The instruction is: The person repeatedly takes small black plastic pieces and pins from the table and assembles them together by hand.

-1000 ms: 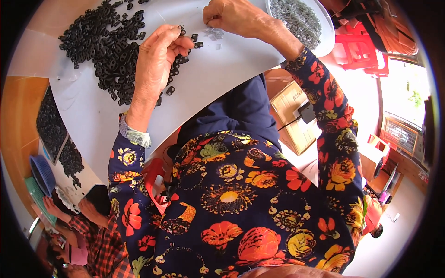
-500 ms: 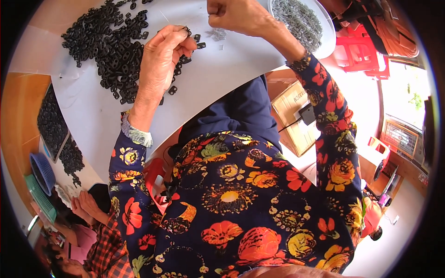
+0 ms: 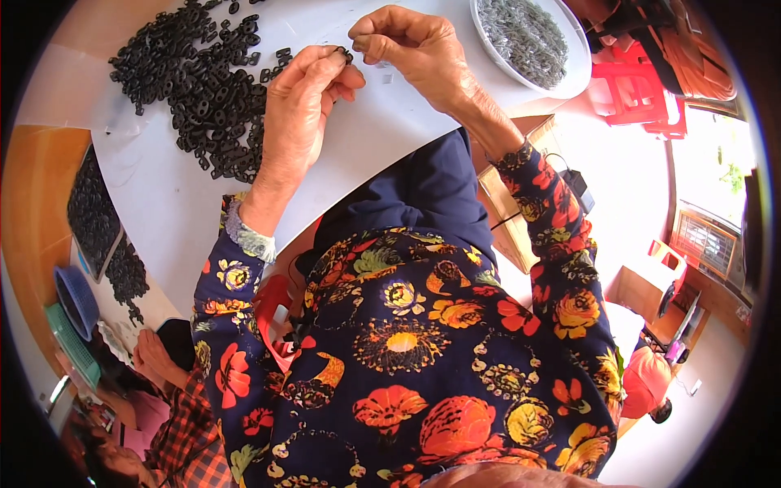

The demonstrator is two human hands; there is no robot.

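Note:
My left hand [image 3: 299, 114] is closed in a pinch on a small black plastic piece [image 3: 345, 55], which peeks out at the fingertips. Close by on its right, my right hand [image 3: 425, 61] also pinches, thumb against forefinger; whatever lies between those fingertips is too small to make out. A narrow gap separates the two hands. Beside and beyond my left hand spreads a heap of black plastic pieces [image 3: 215, 118], each with holes. A small clear piece [image 3: 387, 79] rests on the white table [image 3: 358, 150] below my right hand.
At the far right of the table stands a white basin [image 3: 582, 71] of clear plastic pieces [image 3: 525, 41]. A cardboard box [image 3: 506, 213] is under the table's right side. Red stools [image 3: 634, 93] stand beyond. To the left sit a co-worker's hands [image 3: 159, 358] and a blue basket [image 3: 76, 302].
My right hand has come nearer and leftward, up to my left hand. My left hand has shifted slightly right, keeping its black piece.

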